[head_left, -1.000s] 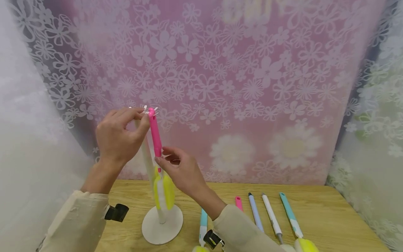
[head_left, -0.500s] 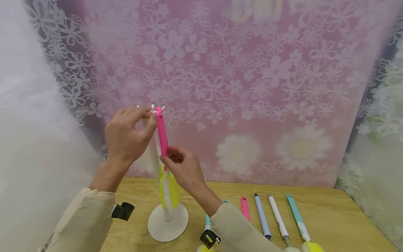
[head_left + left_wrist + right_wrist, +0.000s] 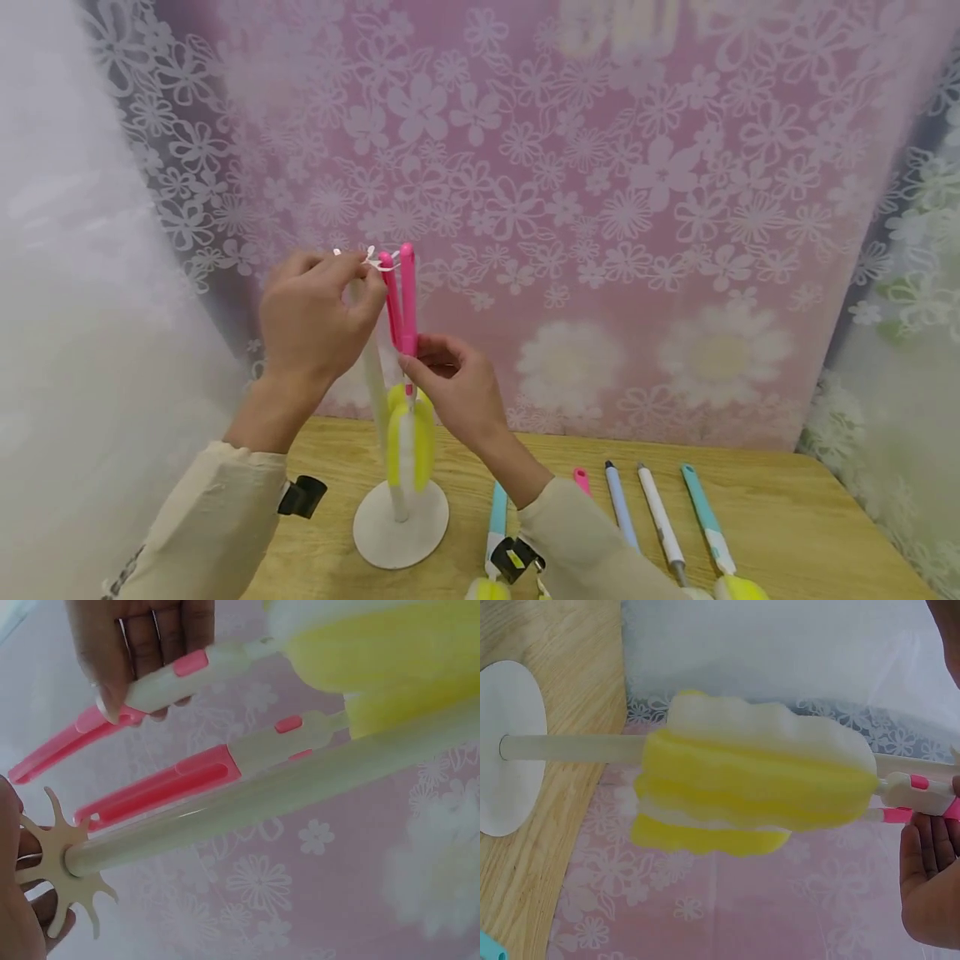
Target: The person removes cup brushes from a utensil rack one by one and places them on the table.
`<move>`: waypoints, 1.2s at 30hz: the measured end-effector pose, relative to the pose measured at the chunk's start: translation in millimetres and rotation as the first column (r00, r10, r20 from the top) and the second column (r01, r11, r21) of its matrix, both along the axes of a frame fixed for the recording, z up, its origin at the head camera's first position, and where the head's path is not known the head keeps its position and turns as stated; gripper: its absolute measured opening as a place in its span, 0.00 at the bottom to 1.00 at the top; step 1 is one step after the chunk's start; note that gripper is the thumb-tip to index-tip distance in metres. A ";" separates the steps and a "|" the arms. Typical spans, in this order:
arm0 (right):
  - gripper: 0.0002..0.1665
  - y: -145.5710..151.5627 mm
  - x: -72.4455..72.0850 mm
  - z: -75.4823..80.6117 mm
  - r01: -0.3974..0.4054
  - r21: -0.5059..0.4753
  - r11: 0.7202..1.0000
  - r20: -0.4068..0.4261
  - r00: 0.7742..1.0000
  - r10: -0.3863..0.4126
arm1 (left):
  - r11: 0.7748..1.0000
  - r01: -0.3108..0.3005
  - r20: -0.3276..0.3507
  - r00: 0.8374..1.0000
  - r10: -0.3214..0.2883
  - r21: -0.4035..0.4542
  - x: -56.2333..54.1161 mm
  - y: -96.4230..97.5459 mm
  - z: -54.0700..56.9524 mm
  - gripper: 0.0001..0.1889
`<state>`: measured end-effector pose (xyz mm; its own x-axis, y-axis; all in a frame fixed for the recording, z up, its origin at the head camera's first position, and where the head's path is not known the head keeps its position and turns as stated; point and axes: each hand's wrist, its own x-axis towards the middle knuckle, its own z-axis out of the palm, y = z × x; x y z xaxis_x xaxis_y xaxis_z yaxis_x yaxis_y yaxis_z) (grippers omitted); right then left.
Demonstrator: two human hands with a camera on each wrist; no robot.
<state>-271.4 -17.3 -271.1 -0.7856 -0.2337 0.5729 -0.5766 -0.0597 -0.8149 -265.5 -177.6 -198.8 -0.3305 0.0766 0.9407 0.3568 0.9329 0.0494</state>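
My right hand (image 3: pixel 457 387) pinches a pink-and-white bottle brush (image 3: pixel 408 292) upright, with its yellow-and-white sponge head hanging below. In the left wrist view that brush's handle end stands apart from the hooks. A second pink bottle brush (image 3: pixel 157 795) hangs beside the pole of a white stand (image 3: pixel 187 832), its handle end at one hook. My left hand (image 3: pixel 315 312) grips the stand's top, a ring of several curved hooks (image 3: pixel 56 859); its fingers are partly hidden behind them. In the right wrist view the sponge heads (image 3: pixel 765 765) overlap in front of the pole.
The stand's round base (image 3: pixel 401 546) sits on the wooden table (image 3: pixel 795 517). At the right lie several more handled tools: a turquoise brush (image 3: pixel 701 504), a white one (image 3: pixel 660 512), a lavender one (image 3: pixel 621 504), a pink handle (image 3: pixel 581 479) and a nearer turquoise brush (image 3: pixel 498 508).
The held brush's handle has shifted right and slightly up, away from the hooks, so the hanging pink handle now shows beside it. My left hand stays at the stand's top.
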 end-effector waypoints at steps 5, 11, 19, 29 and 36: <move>0.15 17.5 -11.4 -6.6 0.007 -0.033 0.999 -0.023 1.000 -0.008 | 0.979 -0.153 -0.022 0.988 0.152 -0.132 2.3 8.0 2.0 0.15; 0.14 60.3 -15.4 -2.5 0.096 -0.029 0.995 -0.045 0.994 -0.097 | 0.967 -0.220 -0.023 0.975 0.219 -0.128 1.0 13.7 -0.8 0.17; 0.17 158.6 -22.7 -2.9 0.340 0.024 0.940 -0.069 0.939 -0.338 | 0.973 -0.212 -0.076 0.976 0.205 -0.095 -0.9 16.5 -0.2 0.21; 0.20 297.2 -8.6 -35.8 0.644 0.271 0.715 -0.076 0.755 -0.652 | 0.978 -0.202 -0.115 0.974 0.195 -0.059 -2.8 20.8 -2.4 0.23; 0.31 364.5 -0.8 -66.3 0.532 0.544 0.648 0.036 0.757 -0.652 | 0.981 -0.193 -0.112 0.975 0.190 -0.019 -2.1 23.8 -0.7 0.21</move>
<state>-272.2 347.1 -337.4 -0.9361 0.1360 0.3243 -0.1596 0.6574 -0.7364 -267.6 -153.8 -199.5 -0.2376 0.0500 0.9701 0.1729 0.9849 -0.0084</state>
